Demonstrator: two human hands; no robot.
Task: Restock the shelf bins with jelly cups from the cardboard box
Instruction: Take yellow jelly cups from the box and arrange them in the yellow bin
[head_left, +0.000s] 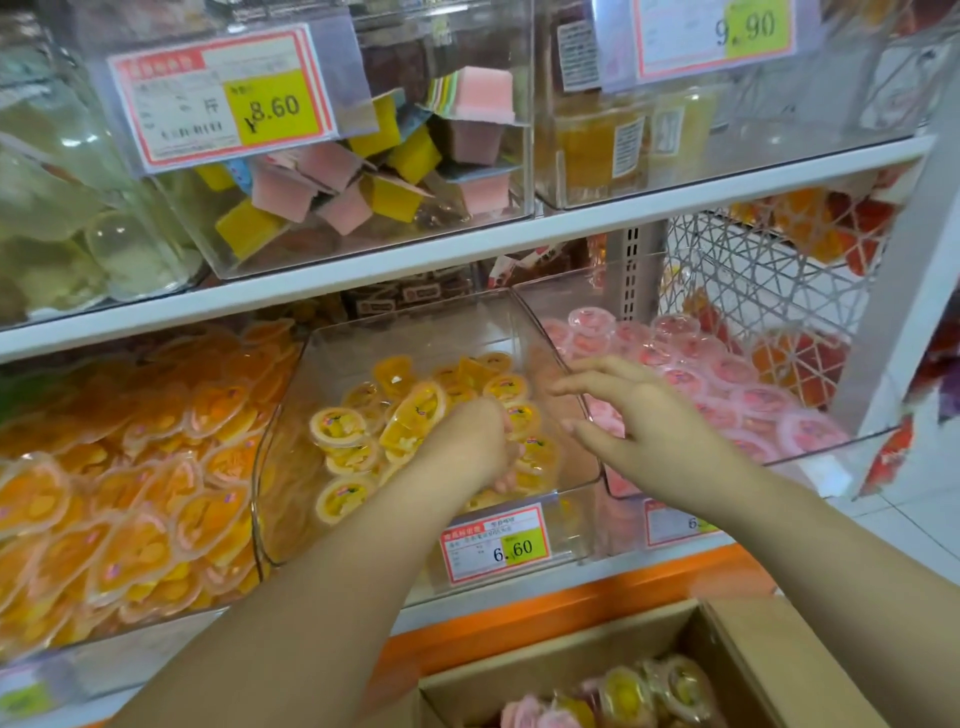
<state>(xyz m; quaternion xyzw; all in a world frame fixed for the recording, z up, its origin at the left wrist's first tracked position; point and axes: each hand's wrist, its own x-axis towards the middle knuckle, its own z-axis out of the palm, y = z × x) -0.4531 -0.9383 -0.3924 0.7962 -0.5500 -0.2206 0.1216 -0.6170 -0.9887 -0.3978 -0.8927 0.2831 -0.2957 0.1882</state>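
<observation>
Left hand: knuckles up, fingers curled down among round yellow jelly cups with glossy film lids, inside the middle clear plastic bin; whether it grips a cup cannot be told. Right hand: released, fingers spread, hovering over that bin's right wall, beside the pink jelly cups. Left, a bin of orange cups; near right, a brown cardboard box holding mixed cups; a price tag on the middle bin's front.
</observation>
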